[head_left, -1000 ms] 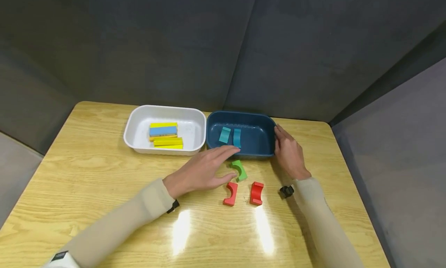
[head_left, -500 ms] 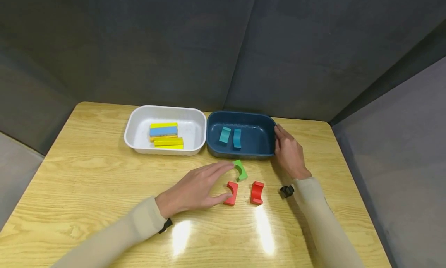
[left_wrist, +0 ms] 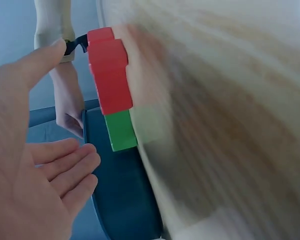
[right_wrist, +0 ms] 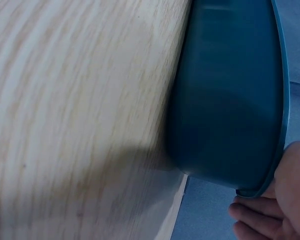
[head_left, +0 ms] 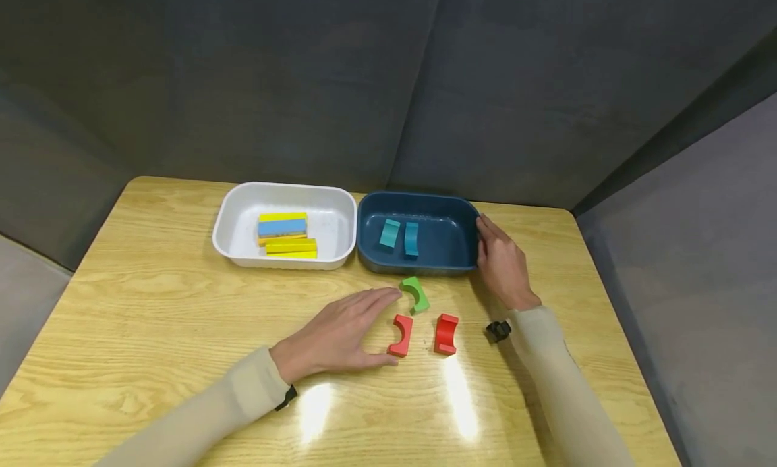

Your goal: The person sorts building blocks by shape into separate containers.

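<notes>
My left hand (head_left: 334,333) is spread beside the nearer-left red arch block (head_left: 401,335), thumb by its near end and fingertips close to the green arch block (head_left: 415,295). In the left wrist view the palm is bare, and the red blocks and green block (left_wrist: 121,131) stand apart from the fingers. A second red arch block (head_left: 446,334) lies to the right. My right hand (head_left: 505,264) rests against the right end of the dark blue bin (head_left: 449,270), its fingers (right_wrist: 257,215) fairly straight outside the rim. Two teal arch blocks (head_left: 390,233) lie inside that bin.
Left of the blue bin, almost touching it, is a white bin (head_left: 330,241) with yellow blocks (head_left: 291,246) and a blue block (head_left: 282,227). Both stand near the back edge of the wooden table (head_left: 182,305), before a dark grey partition (head_left: 291,82).
My left hand has come back from the blue bin's front edge toward the near side, now beside the left red block. My right hand has stayed at the bin's end.
</notes>
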{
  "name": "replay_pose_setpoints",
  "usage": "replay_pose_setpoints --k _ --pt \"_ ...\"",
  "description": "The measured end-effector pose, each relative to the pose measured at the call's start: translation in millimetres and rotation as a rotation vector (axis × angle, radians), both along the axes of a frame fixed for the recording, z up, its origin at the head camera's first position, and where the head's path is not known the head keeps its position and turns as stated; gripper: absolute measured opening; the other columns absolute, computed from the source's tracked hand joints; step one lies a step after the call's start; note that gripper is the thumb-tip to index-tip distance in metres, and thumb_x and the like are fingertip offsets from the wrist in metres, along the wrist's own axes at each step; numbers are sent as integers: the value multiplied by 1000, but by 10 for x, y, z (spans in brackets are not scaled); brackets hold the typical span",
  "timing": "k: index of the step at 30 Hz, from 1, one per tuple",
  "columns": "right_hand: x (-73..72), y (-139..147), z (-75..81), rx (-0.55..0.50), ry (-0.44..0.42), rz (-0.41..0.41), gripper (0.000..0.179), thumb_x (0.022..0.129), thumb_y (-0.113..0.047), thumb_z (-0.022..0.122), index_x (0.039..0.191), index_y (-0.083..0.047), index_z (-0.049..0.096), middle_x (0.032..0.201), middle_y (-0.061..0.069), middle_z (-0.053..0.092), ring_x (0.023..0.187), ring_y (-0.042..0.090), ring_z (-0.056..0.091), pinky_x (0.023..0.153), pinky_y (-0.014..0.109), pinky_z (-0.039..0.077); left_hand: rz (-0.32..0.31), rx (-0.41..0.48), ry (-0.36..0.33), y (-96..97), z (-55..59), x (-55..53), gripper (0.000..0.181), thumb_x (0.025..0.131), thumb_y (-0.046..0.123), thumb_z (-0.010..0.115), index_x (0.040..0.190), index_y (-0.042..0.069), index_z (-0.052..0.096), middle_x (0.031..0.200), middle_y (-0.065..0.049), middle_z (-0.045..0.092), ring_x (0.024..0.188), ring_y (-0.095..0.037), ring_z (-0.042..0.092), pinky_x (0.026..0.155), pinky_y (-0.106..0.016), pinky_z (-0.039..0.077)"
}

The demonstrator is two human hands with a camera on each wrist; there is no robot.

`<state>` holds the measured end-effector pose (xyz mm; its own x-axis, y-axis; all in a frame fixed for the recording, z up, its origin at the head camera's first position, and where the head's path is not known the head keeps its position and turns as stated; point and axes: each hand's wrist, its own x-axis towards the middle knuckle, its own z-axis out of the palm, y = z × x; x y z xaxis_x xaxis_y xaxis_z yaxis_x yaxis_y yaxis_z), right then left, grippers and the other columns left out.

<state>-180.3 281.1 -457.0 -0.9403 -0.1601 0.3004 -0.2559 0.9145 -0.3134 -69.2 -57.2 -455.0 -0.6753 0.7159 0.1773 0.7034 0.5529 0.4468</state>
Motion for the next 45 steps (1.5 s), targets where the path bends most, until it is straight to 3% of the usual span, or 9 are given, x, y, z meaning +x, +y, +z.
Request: replay_pose_setpoints --k 16,24,39,45 --pt "2 -13 -5 1 -26 -26 43 109 -2 54 152 7 55 161 20 52 139 43 58 105 63 54 -13 -126 -78 59 -101 4 110 92 65 75 171 7 25 175 -9 30 159 -26 35 129 -41 33" --pt "14 -4 -5 5 -33 -28 43 109 -3 55 152 7 55 160 21 52 139 44 58 106 63 53 -20 -140 -118 117 -108 -9 107 94 61 76 171 8 25 175 -8 31 159 -25 35 129 -42 33" --pt "-9 -3 -1 9 -12 -10 44 109 -2 54 151 8 55 161 21 52 139 44 58 104 64 54 -40 -177 -56 177 -46 -57 99 94 56 78 167 5 35 169 -11 42 152 -26 46 124 -40 41" --pt "-5 -5 1 8 -7 -9 43 109 -2 54 151 7 56 159 21 53 138 43 59 103 64 55 -48 -191 -72 191 -46 -63 97 96 55 77 167 5 35 168 -11 42 152 -26 46 123 -41 42"
